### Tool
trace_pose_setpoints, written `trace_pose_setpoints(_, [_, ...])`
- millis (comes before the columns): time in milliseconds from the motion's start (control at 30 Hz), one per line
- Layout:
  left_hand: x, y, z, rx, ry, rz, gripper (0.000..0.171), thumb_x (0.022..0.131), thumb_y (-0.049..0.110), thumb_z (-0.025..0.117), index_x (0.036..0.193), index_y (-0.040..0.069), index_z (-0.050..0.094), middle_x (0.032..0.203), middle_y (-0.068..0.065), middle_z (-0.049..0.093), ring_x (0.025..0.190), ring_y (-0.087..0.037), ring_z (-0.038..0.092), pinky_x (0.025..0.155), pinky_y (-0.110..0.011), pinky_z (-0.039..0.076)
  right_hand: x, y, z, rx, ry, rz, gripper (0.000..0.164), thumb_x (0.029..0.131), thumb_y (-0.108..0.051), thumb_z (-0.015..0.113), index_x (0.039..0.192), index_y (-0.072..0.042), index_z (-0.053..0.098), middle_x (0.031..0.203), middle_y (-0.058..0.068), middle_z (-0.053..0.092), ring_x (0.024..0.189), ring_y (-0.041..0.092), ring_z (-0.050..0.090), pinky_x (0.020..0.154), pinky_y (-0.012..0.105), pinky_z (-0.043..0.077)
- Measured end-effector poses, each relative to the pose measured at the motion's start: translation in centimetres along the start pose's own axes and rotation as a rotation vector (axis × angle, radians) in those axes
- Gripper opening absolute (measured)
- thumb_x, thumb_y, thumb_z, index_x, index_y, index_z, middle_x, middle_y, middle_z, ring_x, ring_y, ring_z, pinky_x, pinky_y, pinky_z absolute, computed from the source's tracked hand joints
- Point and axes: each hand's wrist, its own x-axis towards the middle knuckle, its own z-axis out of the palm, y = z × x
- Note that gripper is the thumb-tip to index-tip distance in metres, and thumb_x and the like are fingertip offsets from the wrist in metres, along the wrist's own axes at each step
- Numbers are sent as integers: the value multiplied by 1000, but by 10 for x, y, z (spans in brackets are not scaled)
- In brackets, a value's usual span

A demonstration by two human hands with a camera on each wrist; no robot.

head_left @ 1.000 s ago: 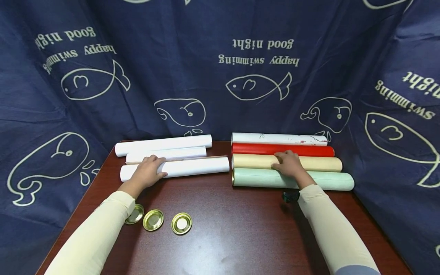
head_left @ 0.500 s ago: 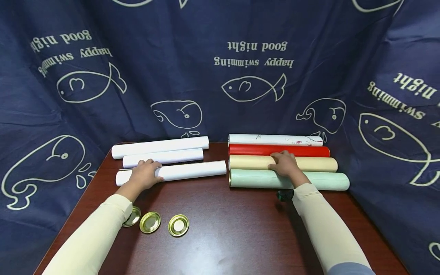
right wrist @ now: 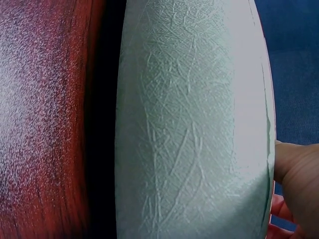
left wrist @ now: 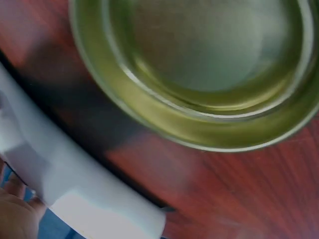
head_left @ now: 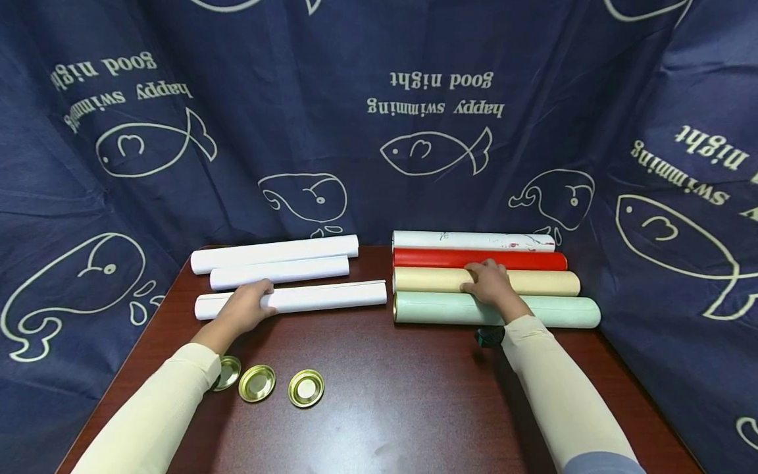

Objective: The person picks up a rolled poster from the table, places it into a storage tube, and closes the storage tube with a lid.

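Observation:
My left hand (head_left: 244,307) grips the nearest of three white paper rolls (head_left: 331,297), near its left end. In the left wrist view this hand (left wrist: 20,209) shows behind the white roll (left wrist: 75,169). Farther back lie the middle white roll (head_left: 296,269) and the rear white roll (head_left: 272,254). On the right, my right hand (head_left: 490,284) holds the beige roll (head_left: 432,279) from above, thumb on its near side. A pale green roll (head_left: 438,308) lies in front of it and fills much of the right wrist view, partly hiding the hand (right wrist: 299,184).
A red roll (head_left: 438,257) and a white patterned roll (head_left: 474,241) lie behind the beige one. Three gold lids (head_left: 306,388) sit on the dark red table (head_left: 385,382) before the left rolls, one partly behind my left sleeve. Navy cloth (head_left: 355,66) encloses back and sides.
My left hand has drawn the nearest white roll slightly toward me, opening a gap from the middle roll. Its paper edge has shifted. The right hand keeps its place on the beige roll.

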Motion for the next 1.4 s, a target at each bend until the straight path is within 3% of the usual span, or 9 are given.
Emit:
trace_pose_setpoints(200, [-5, -13, 8, -59, 63, 66, 36, 80, 13, 83, 106, -1, 63, 108, -20, 67, 101, -39, 62, 88, -54, 47, 2, -2, 0, -5, -2, -20, 53, 90, -23, 71, 133, 4, 56, 118, 30, 52, 110, 48, 42, 91, 56, 34])
trace_pose_setpoints(433, [-5, -15, 11, -102, 106, 117, 30, 78, 8, 84, 99, 2, 63, 100, -15, 68, 95, -35, 62, 82, -51, 47, 8, -2, -3, -44, -14, -49, 52, 89, -23, 72, 131, 5, 57, 114, 29, 54, 107, 48, 45, 89, 55, 36])
trace_pose_setpoints(700, [0, -12, 12, -136, 105, 214, 23, 79, 6, 82, 93, 4, 63, 90, -10, 65, 86, -29, 60, 78, -49, 47, 11, 3, -8, -75, -88, -94, 54, 88, -22, 73, 133, 0, 55, 114, 26, 55, 108, 51, 48, 87, 60, 43])
trace_pose_setpoints(967, [1, -13, 13, -135, 115, 204, 18, 83, 5, 79, 92, 4, 63, 91, -9, 65, 87, -29, 61, 79, -49, 48, 22, 12, -12, -84, -123, -258, 57, 87, -21, 78, 133, 5, 56, 121, 24, 59, 116, 45, 51, 102, 59, 37])
trace_pose_setpoints(1233, [-3, -17, 16, -73, 52, 162, 21, 92, 14, 71, 107, 2, 60, 108, -16, 65, 102, -36, 60, 91, -54, 44, 30, 19, -13, -146, -120, -380, 58, 86, -25, 78, 132, 4, 58, 124, 25, 60, 115, 43, 53, 101, 57, 38])
trace_pose_setpoints(1400, [-3, -19, 17, -44, 29, 202, 38, 91, 17, 74, 120, -1, 59, 118, -20, 64, 115, -39, 58, 102, -62, 36, 36, 17, -13, -185, -135, -406, 58, 83, -26, 81, 130, 1, 61, 118, 23, 61, 107, 42, 56, 95, 55, 43])
